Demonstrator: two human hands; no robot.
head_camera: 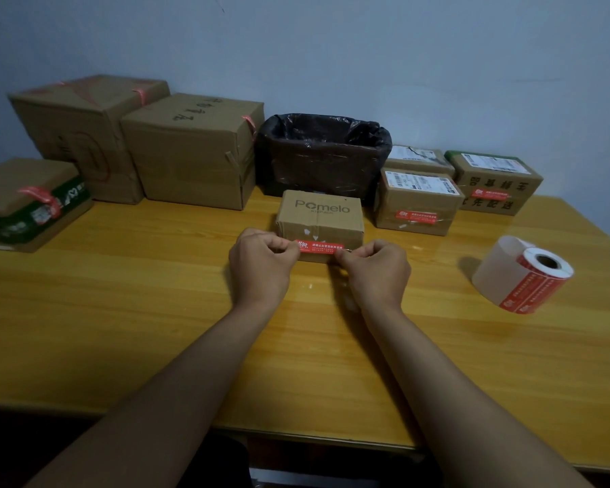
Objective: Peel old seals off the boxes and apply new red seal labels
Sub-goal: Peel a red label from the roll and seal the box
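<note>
The red seal label [320,246] is a thin, flexible adhesive strip; it will likely curl, crease or stick to itself if slack, so it is best held at its two short ends and kept taut. It lies horizontally across the near face of the small Pomelo box [319,220], which stands on the tabletop [155,311] directly in front of the bin lined with a black bag [323,153]. The box is light cardboard and would probably slide under a firm push, so pressure should be directed down and inward from both sides. The left hand [261,264] pinches the left end of the label between thumb and curled fingers; the right hand [375,267] pinches the right end in the same manner. Both forearms extend forward over the tabletop, converging on the box, with the backs of the hands upward. Whether the label is fully adhered cannot be determined. The label roll [523,274] lies on its side well to the right, apart from the box. Sealed boxes [418,202] stand behind on the right.
</note>
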